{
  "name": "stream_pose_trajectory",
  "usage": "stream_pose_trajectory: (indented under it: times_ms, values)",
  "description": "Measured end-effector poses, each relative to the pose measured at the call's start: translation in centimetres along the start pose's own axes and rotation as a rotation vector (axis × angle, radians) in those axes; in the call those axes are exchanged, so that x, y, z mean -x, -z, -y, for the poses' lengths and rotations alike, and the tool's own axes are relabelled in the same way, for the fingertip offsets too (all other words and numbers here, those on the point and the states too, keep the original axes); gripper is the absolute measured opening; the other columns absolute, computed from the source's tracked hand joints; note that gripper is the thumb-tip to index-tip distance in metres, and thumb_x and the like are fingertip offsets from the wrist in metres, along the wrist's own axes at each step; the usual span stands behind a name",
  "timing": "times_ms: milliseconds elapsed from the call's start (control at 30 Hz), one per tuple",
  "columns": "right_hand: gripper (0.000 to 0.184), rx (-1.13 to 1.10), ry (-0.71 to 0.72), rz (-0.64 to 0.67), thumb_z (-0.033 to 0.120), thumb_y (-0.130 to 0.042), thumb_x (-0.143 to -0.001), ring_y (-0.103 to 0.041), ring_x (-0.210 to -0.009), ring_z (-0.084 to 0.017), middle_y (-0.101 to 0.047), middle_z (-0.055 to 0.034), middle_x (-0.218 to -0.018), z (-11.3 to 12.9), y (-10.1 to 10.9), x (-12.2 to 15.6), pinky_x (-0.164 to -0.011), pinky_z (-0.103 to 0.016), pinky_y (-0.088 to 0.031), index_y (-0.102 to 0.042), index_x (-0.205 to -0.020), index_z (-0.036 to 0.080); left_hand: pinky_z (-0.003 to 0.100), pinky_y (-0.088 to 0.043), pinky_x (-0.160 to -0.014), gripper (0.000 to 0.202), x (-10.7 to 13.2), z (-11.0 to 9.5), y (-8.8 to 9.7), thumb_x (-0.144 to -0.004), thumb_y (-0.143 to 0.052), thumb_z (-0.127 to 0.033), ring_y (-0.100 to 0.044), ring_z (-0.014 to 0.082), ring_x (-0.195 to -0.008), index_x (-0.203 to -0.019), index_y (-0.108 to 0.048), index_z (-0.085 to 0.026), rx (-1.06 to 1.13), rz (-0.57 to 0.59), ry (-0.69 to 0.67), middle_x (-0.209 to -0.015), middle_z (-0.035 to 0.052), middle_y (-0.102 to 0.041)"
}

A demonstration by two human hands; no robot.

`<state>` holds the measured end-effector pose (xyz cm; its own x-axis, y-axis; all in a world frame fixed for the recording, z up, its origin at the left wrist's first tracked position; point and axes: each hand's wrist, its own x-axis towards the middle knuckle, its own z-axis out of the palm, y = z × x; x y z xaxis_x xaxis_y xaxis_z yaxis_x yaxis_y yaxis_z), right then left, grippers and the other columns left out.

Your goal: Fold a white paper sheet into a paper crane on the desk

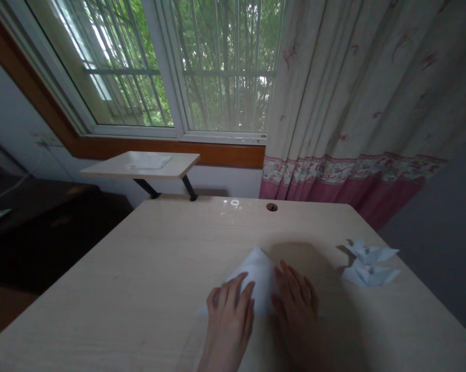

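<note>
Left hand point(229, 312) and right hand point(298, 305) are pressed open-flat on white folded paper point(256, 273); flimsy, likely best pinched at edges.

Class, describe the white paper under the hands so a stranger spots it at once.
Find the pale wooden desk by the window. Near its front edge, the left hand and right hand press on a white paper. Unlike the folded figures at the right, it is larger and comes to one point.

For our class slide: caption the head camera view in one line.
Left hand and right hand press folded white paper on the desk; paper figures lie at right.
</note>
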<state>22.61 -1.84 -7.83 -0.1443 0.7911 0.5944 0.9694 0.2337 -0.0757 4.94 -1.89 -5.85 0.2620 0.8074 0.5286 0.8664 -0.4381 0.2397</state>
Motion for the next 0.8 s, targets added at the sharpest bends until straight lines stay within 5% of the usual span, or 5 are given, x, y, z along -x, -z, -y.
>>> stream_pose_trajectory:
  times_ms: [400, 800]
  values:
    - [0.048, 0.025, 0.114, 0.142, 0.025, -0.039, -0.094, -0.029, -0.139, -0.023, -0.039, -0.0069, -0.148, 1.1, -1.6, 1.4, -0.115, -0.045, -0.006, -0.04, -0.141, 0.014, 0.045, -0.046, -0.092, 0.038, 0.6, 0.5, -1.7, -0.091, -0.047, -0.02, -0.055, 0.0279, -0.114, -0.129, -0.053, -0.018, -0.082, 0.109, -0.064, -0.134, 0.011, -0.055]
    - [0.047, -0.016, 0.041, 0.301, 0.025, -0.028, -0.097, -0.034, -0.136, -0.026, -0.038, -0.0106, -0.147, 1.7, -3.1, 2.6, -0.109, -0.049, -0.03, -0.045, -0.139, 0.014, 0.049, -0.044, -0.1, 0.051, 1.1, 1.0, -3.1, -0.096, -0.039, -0.02, -0.044, 0.0267, -0.131, -0.146, -0.031, -0.022, -0.221, 0.16, -0.194, -0.145, 0.0105, -0.044]
